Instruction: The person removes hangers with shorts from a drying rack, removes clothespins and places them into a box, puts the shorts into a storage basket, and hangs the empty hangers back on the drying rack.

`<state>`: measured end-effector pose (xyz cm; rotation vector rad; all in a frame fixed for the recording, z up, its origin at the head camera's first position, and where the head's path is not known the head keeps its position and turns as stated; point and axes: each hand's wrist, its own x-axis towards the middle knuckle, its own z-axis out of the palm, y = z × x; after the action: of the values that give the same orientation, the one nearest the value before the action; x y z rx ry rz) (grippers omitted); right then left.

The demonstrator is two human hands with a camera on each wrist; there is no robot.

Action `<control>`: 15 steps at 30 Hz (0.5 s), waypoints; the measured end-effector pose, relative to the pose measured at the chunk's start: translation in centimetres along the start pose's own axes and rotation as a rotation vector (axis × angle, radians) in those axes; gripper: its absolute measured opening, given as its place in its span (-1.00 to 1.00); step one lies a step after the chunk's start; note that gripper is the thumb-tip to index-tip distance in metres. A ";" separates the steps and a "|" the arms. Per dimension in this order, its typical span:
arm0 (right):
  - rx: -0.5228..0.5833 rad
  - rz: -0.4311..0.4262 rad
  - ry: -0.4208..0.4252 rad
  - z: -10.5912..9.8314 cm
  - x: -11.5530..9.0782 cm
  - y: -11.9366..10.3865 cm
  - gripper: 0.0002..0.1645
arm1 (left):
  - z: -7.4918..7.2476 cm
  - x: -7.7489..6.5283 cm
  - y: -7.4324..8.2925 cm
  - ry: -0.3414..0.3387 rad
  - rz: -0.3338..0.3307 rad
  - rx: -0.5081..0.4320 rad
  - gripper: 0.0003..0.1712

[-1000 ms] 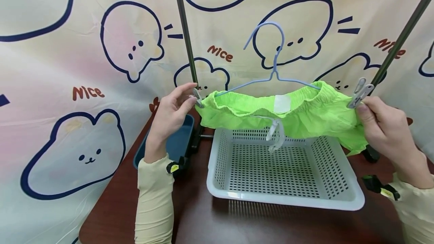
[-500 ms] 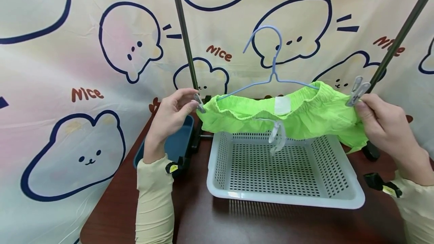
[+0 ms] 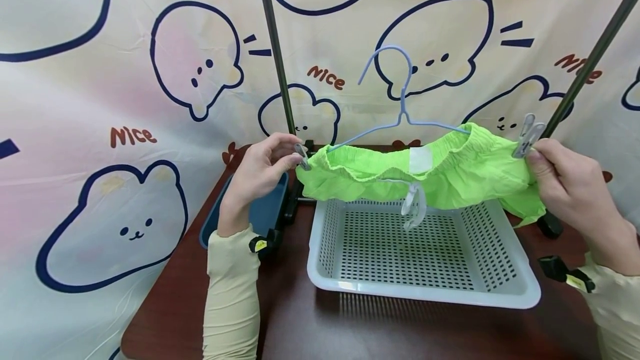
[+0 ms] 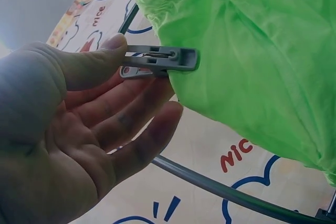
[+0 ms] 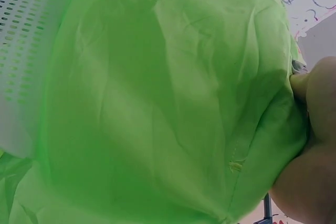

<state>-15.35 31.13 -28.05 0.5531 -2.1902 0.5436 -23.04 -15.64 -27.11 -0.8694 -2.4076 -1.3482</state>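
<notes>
Bright green shorts (image 3: 465,182) with an elastic waistband and a white drawstring stretch between both hands, with a blue wire hanger (image 3: 401,120) inside the waist. At the left end of the waistband sits a grey clothespin (image 4: 168,57). My left hand (image 3: 260,174) pinches its handles, thumb on top and fingers below; its nose overlaps the green cloth. Another grey clothespin (image 3: 528,139) is clipped at the right end. Just beside it my right hand (image 3: 572,182) grips the side of the shorts, thumb in front. In the right wrist view the cloth (image 5: 157,93) hides most of that hand's fingers.
A white perforated basket (image 3: 422,293) stands on the dark brown table (image 3: 290,315) below the shorts. Dark rack poles (image 3: 276,51) rise behind on both sides. A blue tray (image 3: 267,210) lies at the left, partly behind the left arm. A cartoon-printed cloth hangs at the back.
The left hand has moved a little right and down with its clothespin and that end of the shorts. The hanger's hook has sunk slightly. The right hand has hardly moved.
</notes>
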 end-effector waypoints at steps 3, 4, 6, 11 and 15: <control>0.000 0.005 -0.005 0.0 0.0 -0.1 -0.88 | -0.1 -0.1 0.0 0.000 0.000 0.016 -0.70; -0.001 0.004 -0.007 0.0 0.0 -0.1 -0.88 | -0.2 -0.1 -0.1 -0.001 -0.002 0.020 -0.70; -0.001 0.000 -0.008 0.0 0.1 -0.1 -0.89 | -0.3 -0.1 -0.1 -0.009 -0.009 0.014 -0.69; -0.009 -0.015 -0.003 -0.1 0.1 -0.1 -0.87 | -0.6 -0.3 -0.2 -0.023 -0.026 -0.009 -0.69; -0.015 -0.023 0.007 -0.2 0.1 -0.1 -0.83 | -0.8 -0.3 -0.1 -0.043 -0.047 -0.038 -0.67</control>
<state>-15.19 31.14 -27.83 0.5669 -2.1772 0.5155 -22.91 -16.44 -26.89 -0.8657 -2.4573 -1.4102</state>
